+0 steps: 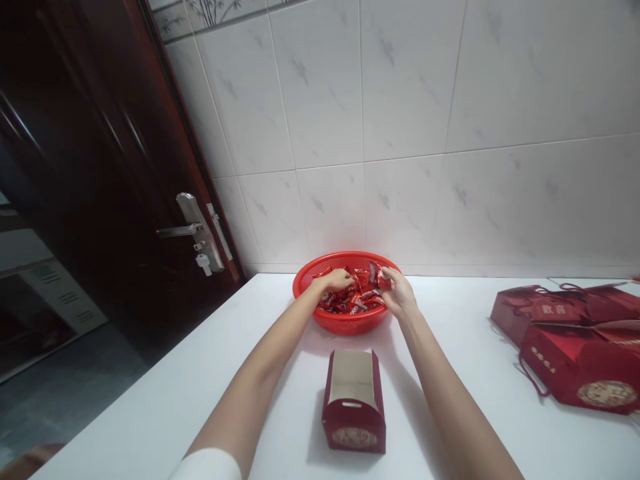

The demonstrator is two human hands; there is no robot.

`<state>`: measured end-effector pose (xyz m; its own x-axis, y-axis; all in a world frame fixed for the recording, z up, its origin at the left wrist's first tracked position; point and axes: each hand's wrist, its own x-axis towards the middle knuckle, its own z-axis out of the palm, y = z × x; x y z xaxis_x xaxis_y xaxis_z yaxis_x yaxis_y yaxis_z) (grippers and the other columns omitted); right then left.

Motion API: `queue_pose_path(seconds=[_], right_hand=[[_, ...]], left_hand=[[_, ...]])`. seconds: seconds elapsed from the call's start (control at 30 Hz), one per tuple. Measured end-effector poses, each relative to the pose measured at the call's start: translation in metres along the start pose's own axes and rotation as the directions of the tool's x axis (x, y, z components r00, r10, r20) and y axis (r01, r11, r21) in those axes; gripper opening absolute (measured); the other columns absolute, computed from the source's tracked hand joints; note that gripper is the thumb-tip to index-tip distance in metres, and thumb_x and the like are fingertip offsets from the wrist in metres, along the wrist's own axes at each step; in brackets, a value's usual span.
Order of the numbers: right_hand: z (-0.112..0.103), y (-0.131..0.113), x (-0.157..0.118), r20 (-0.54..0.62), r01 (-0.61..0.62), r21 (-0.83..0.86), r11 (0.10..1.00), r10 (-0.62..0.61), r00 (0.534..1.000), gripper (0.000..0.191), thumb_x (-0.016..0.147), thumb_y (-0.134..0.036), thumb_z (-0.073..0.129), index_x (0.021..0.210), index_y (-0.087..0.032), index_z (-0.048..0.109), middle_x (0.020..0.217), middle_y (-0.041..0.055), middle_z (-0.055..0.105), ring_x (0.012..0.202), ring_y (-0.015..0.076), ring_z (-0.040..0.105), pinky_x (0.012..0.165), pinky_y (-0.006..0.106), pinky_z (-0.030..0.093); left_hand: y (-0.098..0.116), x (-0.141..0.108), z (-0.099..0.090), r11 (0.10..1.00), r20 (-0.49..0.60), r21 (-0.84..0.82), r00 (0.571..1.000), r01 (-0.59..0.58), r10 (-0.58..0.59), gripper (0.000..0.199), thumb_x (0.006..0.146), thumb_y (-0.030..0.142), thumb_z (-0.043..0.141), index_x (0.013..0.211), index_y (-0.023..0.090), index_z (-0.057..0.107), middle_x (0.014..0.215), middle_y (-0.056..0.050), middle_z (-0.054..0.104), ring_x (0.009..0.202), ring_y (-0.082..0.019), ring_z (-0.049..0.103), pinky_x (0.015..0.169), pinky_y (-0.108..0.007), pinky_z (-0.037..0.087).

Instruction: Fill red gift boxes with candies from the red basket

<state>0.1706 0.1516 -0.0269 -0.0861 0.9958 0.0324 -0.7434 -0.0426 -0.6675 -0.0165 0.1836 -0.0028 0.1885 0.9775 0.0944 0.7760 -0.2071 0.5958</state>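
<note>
A red plastic basket with perforated sides stands against the tiled wall, holding many red-wrapped candies. My left hand reaches over its left side, fingers curled down at the candies; what they grip, if anything, is hidden. At the right rim, my right hand pinches a red candy packet between thumb and fingers. Nearer to me, between my forearms, sits a dark red carton box with its top open, showing a plain beige inside and a handle slot in the front panel.
Several dark red gift boxes with cords lie at the right on the white table. Beyond the table's left edge is a dark wooden door with a metal handle. A hand or arm part shows blurred at bottom left.
</note>
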Motion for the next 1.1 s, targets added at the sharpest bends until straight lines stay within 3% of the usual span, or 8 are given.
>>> queue_pose_path(seconds=[0.13,0.27,0.43,0.6,0.7,0.8,0.97,1.1], right_hand=[[0.002,-0.002,-0.003,0.035,-0.007,-0.003,1.000,0.007,0.999,0.031,0.051,-0.019,0.087,0.065,-0.021,0.059,0.060,-0.0082,0.061,0.057,0.0094,0.057,0.053,0.022,0.049],[0.004,-0.004,-0.007,0.080,-0.030,-0.027,0.999,0.032,0.996,0.032,0.049,-0.018,0.089,0.070,-0.020,0.064,0.062,-0.0066,0.063,0.056,0.0094,0.056,0.048,0.020,0.046],[0.005,-0.005,-0.009,0.131,-0.021,-0.068,0.997,0.030,0.991,0.033,0.049,-0.019,0.089,0.074,-0.019,0.069,0.070,-0.0045,0.068,0.063,0.0097,0.059,0.053,0.020,0.049],[0.004,-0.006,-0.011,0.143,-0.031,-0.105,0.994,0.046,0.989,0.036,0.049,-0.020,0.090,0.077,-0.021,0.067,0.074,-0.0027,0.071,0.063,0.0124,0.060,0.052,0.024,0.050],[0.004,-0.006,-0.013,0.144,-0.036,-0.132,0.991,0.056,0.988,0.041,0.047,-0.021,0.092,0.081,-0.022,0.068,0.074,-0.0030,0.070,0.063,0.0128,0.060,0.052,0.025,0.051],[0.004,-0.007,-0.014,0.161,-0.034,-0.167,0.985,0.062,0.985,0.043,0.047,-0.023,0.092,0.084,-0.022,0.069,0.073,-0.0029,0.070,0.060,0.0120,0.059,0.050,0.024,0.050],[0.007,-0.010,-0.015,0.155,-0.032,-0.175,0.984,0.059,0.986,0.043,0.045,-0.023,0.092,0.082,-0.021,0.069,0.071,-0.0037,0.068,0.059,0.0103,0.058,0.050,0.022,0.048],[0.011,-0.013,-0.019,0.168,-0.049,-0.157,0.986,0.075,0.983,0.043,0.045,-0.023,0.092,0.080,-0.022,0.068,0.070,-0.0048,0.068,0.061,0.0122,0.059,0.056,0.026,0.054]], left_hand=[[0.006,-0.014,-0.009,0.987,0.059,-0.145,0.996,-0.063,0.072,0.031,0.078,0.042,0.058,0.059,0.018,0.053,0.058,0.001,0.050,0.054,-0.013,0.044,0.054,-0.026,0.034],[0.014,-0.035,-0.006,0.871,-0.094,-0.437,0.975,-0.223,0.203,0.044,0.076,0.058,0.065,0.066,0.016,0.057,0.065,0.001,0.053,0.060,-0.012,0.047,0.059,-0.025,0.037],[0.015,-0.053,0.001,0.760,-0.280,-0.572,0.944,-0.308,0.172,0.047,0.068,0.059,0.074,0.067,0.015,0.060,0.065,0.001,0.056,0.063,-0.013,0.050,0.063,-0.026,0.041],[0.009,-0.061,0.003,0.709,-0.419,-0.606,0.902,-0.361,0.102,0.039,0.067,0.051,0.078,0.074,0.014,0.066,0.070,-0.001,0.061,0.069,-0.015,0.055,0.072,-0.028,0.046],[0.004,-0.062,0.004,0.730,-0.442,-0.598,0.896,-0.331,0.043,0.048,0.067,0.044,0.078,0.103,0.014,0.070,0.076,-0.002,0.064,0.072,-0.016,0.058,0.072,-0.028,0.048],[0.001,-0.061,0.006,0.785,-0.437,-0.545,0.899,-0.295,0.034,0.057,0.073,0.039,0.073,0.124,0.016,0.063,0.076,-0.001,0.064,0.067,-0.014,0.057,0.065,-0.026,0.047],[0.004,-0.058,0.010,0.789,-0.453,-0.482,0.879,-0.382,0.148,0.031,0.080,0.034,0.066,0.105,0.017,0.071,0.111,-0.009,0.070,0.100,-0.022,0.065,0.089,-0.032,0.051],[0.010,-0.060,0.010,0.795,-0.376,-0.498,0.912,-0.347,0.162,0.035,0.079,0.036,0.067,0.109,0.017,0.070,0.115,-0.010,0.070,0.106,-0.024,0.064,0.092,-0.035,0.051]])
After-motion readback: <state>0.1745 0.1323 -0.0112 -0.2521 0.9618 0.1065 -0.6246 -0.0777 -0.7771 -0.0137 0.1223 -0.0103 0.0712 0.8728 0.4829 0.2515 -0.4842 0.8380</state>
